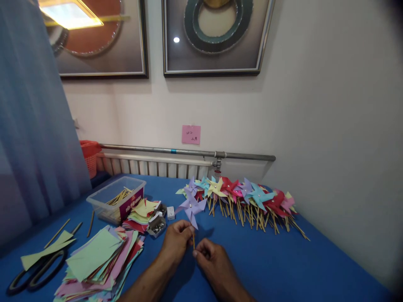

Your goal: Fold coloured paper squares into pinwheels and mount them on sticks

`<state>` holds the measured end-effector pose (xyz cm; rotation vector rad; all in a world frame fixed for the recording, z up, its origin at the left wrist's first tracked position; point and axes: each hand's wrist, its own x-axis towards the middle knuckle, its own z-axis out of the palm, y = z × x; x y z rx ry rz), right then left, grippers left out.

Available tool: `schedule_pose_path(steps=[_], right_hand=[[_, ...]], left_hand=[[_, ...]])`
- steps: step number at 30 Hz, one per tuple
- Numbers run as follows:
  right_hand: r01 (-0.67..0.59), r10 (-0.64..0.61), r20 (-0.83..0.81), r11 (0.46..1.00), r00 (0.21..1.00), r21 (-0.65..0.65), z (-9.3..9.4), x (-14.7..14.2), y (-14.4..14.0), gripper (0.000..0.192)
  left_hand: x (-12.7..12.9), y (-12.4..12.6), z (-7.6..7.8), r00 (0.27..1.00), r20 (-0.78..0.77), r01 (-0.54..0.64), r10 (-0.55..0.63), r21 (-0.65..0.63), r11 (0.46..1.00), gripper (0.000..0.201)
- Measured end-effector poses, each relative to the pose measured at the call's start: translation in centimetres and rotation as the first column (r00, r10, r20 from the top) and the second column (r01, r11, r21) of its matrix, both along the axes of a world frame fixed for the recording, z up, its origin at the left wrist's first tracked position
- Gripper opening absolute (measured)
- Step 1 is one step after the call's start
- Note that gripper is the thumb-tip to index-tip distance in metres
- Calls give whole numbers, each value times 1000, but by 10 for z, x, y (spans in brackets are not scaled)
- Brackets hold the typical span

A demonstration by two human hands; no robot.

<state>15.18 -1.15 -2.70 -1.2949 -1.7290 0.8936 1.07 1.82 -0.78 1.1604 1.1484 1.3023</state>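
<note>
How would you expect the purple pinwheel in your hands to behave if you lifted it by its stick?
The purple pinwheel looks like folded paper on a thin wooden stick, so probably very light. Its blades would likely crush easily. Held between left hand and right hand, it seems top-heavy and may wobble.

We cannot read the small pink note, and our forearms are cut off at the bottom edge.

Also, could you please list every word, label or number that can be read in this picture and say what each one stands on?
Pink note on the wall: handwritten marks, possibly "252" and two characters, too small to read for certain.
Red label on the clear plastic box: pale printed characters, too blurred to read.
Small white box beside the paper stack: no legible print.
Nothing else carries readable text.
</note>
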Motion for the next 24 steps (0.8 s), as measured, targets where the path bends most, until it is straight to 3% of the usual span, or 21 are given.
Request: schedule_pose_path(steps=[12, 24], right_hand=[[46, -48, 78, 999, 996, 17, -6, 0, 0, 10], [20, -22, 45, 999, 999, 41, -2, 3, 2, 12]], left_hand=[[2, 1, -12, 1000, 6, 25, -26, 28, 999, 32], [6, -4, -4, 995, -47, 83, -83, -14, 996, 27]])
